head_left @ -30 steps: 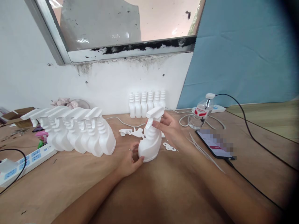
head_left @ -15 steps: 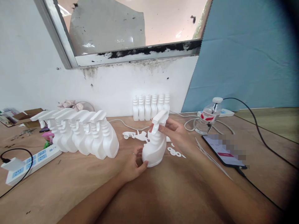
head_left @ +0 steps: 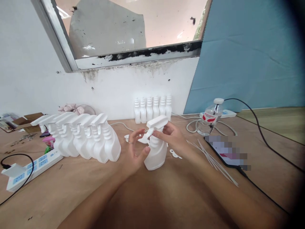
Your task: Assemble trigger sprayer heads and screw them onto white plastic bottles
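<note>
A white spray bottle (head_left: 156, 157) with a trigger head stands upright before me, its nozzle end toward the left. My right hand (head_left: 175, 136) is closed around the neck just under the head, its thumb near the trigger. To the left of the bottle my left hand (head_left: 135, 156) is open, fingers apart and curved; its thumb tip is at the bottle's side, and whether it touches I cannot tell. Behind my left fingers lie loose white trigger parts (head_left: 142, 140), partly hidden. Small flat white rings (head_left: 175, 154) rest right of the bottle.
Several white spray bottles (head_left: 113, 148) with trigger heads stand grouped on the left. Headless white bottles (head_left: 149, 111) line the wall. On the right are a water bottle (head_left: 209, 122), a phone (head_left: 224, 152) and thin white strips (head_left: 214, 162). A power strip (head_left: 35, 168) lies at left.
My left hand has let go of the bottle's base and risen beside its trigger. The bottle has turned, showing its trigger more to the left. My right hand still holds its neck.
</note>
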A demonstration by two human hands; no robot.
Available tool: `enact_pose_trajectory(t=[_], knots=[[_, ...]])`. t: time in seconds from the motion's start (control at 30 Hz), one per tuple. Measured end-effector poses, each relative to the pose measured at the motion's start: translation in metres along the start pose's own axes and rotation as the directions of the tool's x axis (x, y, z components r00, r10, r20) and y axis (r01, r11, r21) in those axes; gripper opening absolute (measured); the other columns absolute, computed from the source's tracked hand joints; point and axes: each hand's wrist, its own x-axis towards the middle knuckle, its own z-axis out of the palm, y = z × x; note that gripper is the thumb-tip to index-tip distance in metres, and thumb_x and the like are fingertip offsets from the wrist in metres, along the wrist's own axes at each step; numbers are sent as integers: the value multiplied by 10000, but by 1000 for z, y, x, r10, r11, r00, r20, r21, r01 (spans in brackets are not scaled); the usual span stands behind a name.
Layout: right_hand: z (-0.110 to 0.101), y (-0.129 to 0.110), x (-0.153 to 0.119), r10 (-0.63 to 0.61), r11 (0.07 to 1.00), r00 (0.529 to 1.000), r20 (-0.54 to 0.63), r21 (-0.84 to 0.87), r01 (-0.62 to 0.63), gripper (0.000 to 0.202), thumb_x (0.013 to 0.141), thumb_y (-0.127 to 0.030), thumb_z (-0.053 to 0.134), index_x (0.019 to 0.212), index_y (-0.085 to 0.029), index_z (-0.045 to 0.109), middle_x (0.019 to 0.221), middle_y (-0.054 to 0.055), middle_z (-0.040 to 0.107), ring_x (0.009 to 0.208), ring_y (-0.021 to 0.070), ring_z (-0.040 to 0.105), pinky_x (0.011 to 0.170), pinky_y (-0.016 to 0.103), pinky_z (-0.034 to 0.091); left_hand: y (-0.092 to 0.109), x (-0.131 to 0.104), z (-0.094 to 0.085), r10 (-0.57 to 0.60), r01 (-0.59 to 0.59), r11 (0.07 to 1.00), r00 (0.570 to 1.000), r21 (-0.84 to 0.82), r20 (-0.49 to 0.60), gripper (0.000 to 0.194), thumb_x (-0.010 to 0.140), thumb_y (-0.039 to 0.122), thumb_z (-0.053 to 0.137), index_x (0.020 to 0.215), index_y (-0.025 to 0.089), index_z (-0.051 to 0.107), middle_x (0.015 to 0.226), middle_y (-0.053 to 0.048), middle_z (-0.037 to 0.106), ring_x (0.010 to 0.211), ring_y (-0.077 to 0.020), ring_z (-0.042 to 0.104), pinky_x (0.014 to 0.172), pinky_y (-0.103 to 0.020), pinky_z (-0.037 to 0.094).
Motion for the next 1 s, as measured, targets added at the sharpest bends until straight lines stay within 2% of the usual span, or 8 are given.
enact_pose_trajectory(t=[0.13,0.23,0.33,0.5,0.6,0.73,0.9,1.0], knots=[[5,0,1,-71,997,997,5,-15,71,396,635,-361,799,940,-206,600,975,35,690,951,209,643,811,319,500,35,39,12,88,-90,993,996,-71,-35,540,844,417,632,1303,257,397,1304,-106,526,1187,-233,528,1027,-430,410],[5,3,2,-78,997,997,-27,-22,77,395,635,-342,795,945,-215,586,964,21,681,939,202,641,797,307,500,50,55,20,50,-51,998,998,-43,-24,384,830,364,661,1173,235,546,1204,-76,614,1156,-218,560,1033,-389,405],[4,5,3,-67,998,997,-32,6,68,440,652,-358,787,1018,-229,578,1012,26,679,975,208,633,822,319,502,57,58,23,4,-6,998,999,-63,-33,247,893,383,566,1052,210,643,1153,-73,651,1125,-220,583,985,-353,434],[5,-2,-4,-18,1000,999,40,25,17,498,711,-405,755,1128,-212,565,1111,69,668,1056,243,610,860,357,497,56,55,19,-34,29,990,999,-136,-40,296,960,357,410,977,189,653,1149,-71,661,1031,-188,617,842,-293,483],[3,-6,-8,12,998,989,147,61,-21,473,777,-425,695,1166,-181,582,1129,94,667,1045,253,618,860,377,497,50,57,16,-105,85,970,991,-227,-77,303,960,351,392,922,177,637,1080,-76,688,786,-146,637,651,-251,483],[1,-4,-7,50,997,987,151,56,-59,494,769,-418,708,1189,-189,588,1127,97,671,1029,254,632,857,386,506,41,58,19,-136,99,929,987,-357,-80,296,953,407,417,894,174,590,999,-73,702,590,-99,568,521,-222,422],[2,0,-1,-34,998,996,84,57,29,625,660,-373,810,1211,-242,546,1176,62,645,1100,230,599,921,357,491,38,56,26,-139,102,941,986,-322,-92,245,815,351,683,915,193,527,965,-47,698,804,-130,641,680,-230,479],[-4,0,-1,2,997,982,189,80,-17,571,692,-389,786,1188,-226,553,1179,69,644,1100,239,602,894,351,500,40,55,27,-162,133,946,984,-295,-75,256,813,359,683,913,199,511,956,-45,696,865,-144,645,740,-254,494]])
